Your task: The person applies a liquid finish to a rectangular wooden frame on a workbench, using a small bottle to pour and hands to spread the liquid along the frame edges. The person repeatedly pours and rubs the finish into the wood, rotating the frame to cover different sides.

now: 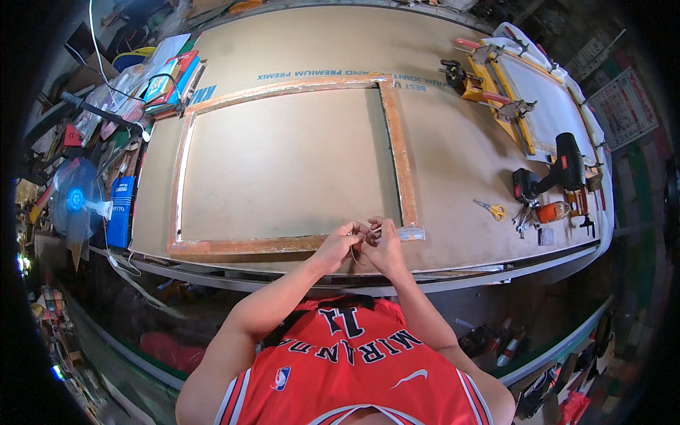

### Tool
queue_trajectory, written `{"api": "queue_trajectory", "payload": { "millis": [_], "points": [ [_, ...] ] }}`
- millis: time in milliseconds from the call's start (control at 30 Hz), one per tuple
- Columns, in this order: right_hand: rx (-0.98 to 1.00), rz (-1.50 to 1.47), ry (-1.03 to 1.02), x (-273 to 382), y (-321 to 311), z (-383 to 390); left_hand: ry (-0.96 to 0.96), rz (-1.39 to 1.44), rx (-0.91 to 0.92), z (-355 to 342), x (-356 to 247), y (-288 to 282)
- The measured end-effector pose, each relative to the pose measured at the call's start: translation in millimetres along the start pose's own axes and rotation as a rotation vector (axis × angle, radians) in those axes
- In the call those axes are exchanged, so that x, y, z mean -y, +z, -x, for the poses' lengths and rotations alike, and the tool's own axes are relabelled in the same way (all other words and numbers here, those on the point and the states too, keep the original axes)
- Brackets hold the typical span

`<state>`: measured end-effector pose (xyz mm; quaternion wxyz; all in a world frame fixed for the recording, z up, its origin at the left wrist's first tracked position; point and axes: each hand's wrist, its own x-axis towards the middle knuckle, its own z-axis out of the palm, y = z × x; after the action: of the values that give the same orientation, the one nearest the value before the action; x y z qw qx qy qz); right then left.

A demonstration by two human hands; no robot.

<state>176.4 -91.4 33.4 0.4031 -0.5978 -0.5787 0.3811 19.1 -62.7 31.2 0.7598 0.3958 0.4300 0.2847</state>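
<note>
My left hand (341,246) and my right hand (384,249) meet above the near right part of a rectangular wooden frame (248,246). The fingers of both are closed in a pinch. Something small and thin is between them, with a dark strand hanging below; its kind is too small to make out. The frame lies flat, its brown wood worn and marked with whitish patches. A pale, grey-white patch covers its near right corner (411,234), just beside my right hand.
Brown sheeting (453,184) covers the table. Yellow-handled scissors (490,210), a cordless drill (549,173) and small tools lie right. Clamps (506,99) hold a white panel at the far right. Books (172,85) and a small fan (76,200) stand left.
</note>
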Motion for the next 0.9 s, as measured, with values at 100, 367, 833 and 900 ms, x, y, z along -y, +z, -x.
{"api": "queue_trajectory", "payload": {
  "millis": [100, 367, 833, 900],
  "points": [
    [0.151, 0.129, -0.038, 6, 6, 2, 0.047, -0.142, 0.021, 16, 9, -6],
    [0.267, 0.193, -0.273, 76, 58, 12, -0.211, 0.363, 0.11, 76, -20, -70],
    [-0.044, 0.29, -0.475, 177, 332, 53, 0.088, 0.957, 0.119, 209, -27, -268],
    [-0.09, 0.417, -0.448, 184, 363, 51, 0.187, 1.224, 0.486, 218, 7, -308]
  ]
}}
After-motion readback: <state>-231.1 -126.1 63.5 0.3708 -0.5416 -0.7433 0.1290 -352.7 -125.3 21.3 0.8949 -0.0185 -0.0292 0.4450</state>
